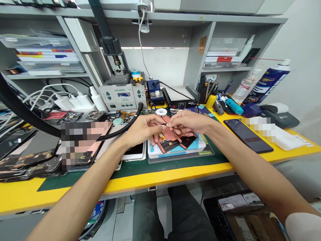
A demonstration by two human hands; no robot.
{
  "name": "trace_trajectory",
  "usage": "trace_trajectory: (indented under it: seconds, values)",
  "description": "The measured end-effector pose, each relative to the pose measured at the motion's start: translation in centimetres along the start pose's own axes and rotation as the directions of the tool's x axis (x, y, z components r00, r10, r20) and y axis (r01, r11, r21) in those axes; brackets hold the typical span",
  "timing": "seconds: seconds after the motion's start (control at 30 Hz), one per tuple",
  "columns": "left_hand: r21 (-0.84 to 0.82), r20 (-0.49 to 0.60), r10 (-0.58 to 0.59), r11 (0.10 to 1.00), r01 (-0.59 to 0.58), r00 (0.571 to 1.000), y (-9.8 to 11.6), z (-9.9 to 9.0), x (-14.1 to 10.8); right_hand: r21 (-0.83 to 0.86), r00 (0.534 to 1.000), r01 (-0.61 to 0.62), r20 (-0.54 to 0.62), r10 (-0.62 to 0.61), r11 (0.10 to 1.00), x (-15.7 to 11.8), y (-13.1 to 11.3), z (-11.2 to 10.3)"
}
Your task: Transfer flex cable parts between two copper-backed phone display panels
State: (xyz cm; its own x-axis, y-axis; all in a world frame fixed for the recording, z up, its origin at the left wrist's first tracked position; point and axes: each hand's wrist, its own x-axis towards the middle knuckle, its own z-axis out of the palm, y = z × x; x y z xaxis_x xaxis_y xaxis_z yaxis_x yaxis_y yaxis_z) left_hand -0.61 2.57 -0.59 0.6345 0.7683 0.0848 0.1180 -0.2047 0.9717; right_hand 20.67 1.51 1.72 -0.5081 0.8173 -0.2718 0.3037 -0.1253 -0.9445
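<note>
My left hand is closed around a copper-backed phone screen panel, tilted, its black lower end toward me. My right hand meets it at the panel's upper part, thumb and forefinger pinched together beside the left thumb. Something tiny and whitish shows at those fingertips, too small to name. Just behind the panel, a second dark phone part with a copper rim lies on a blue-and-white box. Under the box is a grey perforated plate on the green mat.
Stacked phone screens crowd the left side. A black hose curves across beside my left hand. Behind stand a hot-air station and a soldering unit. On the right lie a dark phone and a spray can.
</note>
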Motion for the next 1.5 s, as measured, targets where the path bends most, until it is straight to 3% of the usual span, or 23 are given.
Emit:
trace_trajectory:
  seconds: [1.5]
  values:
    - [0.014, -0.006, -0.018, 1.000, 0.018, 1.000, 0.39, 0.14, -0.18, -0.021, 1.000, 0.029, -0.003, -0.029, 0.999, 0.13, 0.44, -0.10]
